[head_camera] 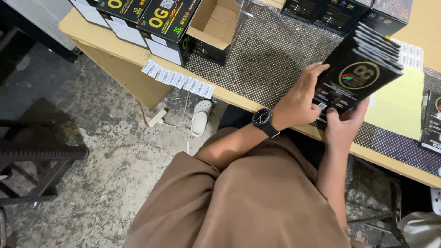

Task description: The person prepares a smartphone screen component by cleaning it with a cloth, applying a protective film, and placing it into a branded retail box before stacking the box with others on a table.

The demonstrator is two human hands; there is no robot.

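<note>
Head view: at right of centre, the left hand (298, 101), with a black watch (263, 118) on its wrist, and the right hand (342, 124) both grip a stack of black packets (363, 69) above the surface (271, 55). Black boxes (165, 23) stand upper left, a strip of labels (177, 79) at the edge.

A row of black boxes (138, 20) sits at 11 o'clock on the wooden counter (115, 46). One open box (216, 27) shows its brown inside. A strip of white stickers (177, 79) lies along the counter edge. On the grey floor (92, 174) at 9 o'clock lie a white shoe (200, 117) and a plug strip (157, 117).
</note>
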